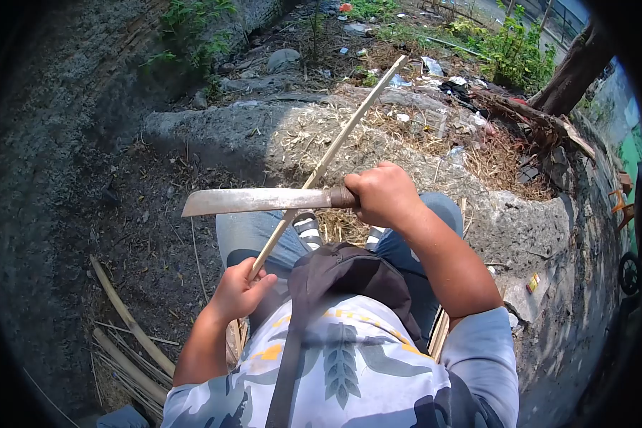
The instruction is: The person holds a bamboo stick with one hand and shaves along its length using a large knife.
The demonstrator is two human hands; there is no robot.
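Note:
My right hand (pixel 384 194) is wrapped round the dark handle of a large knife (pixel 257 200), whose broad, worn blade points left. The blade lies across a long, thin wooden strip (pixel 335 146). That strip slants from my lap up to the upper right, away from me. Its near end is in my left hand (pixel 241 291), with the thumb and fingers closed on it. Both hands are above my legs, the left one lower and nearer my body.
Cut strips (pixel 132 371) and a curved piece (pixel 130 315) lie on the ground at lower left. Strips also lie beside my right leg. A dark bag (pixel 357 274) rests on my lap. Ahead are a concrete ledge (pixel 221 132), shavings, litter and a tree trunk (pixel 574 68).

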